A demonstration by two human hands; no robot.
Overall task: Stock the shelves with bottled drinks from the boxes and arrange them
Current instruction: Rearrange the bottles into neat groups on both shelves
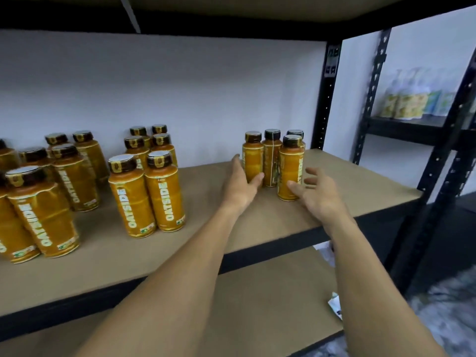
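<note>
Several yellow bottles with dark caps stand upright on the brown shelf board (206,243). A small cluster (273,161) stands at the right end. My left hand (240,184) reaches to that cluster, its thumb against the leftmost bottle (252,157), fingers relaxed. My right hand (315,193) hovers spread just right of the front bottle (291,168), its thumb close to the bottle's base, gripping nothing. A middle group (146,181) and a larger left group (43,191) stand further left, labels facing front.
A black upright post (327,99) closes the shelf's right end. Beyond it another rack (412,124) carries pale bottles. A lower brown shelf (257,305) lies beneath my arms, with white paper scraps (334,307) at its right edge.
</note>
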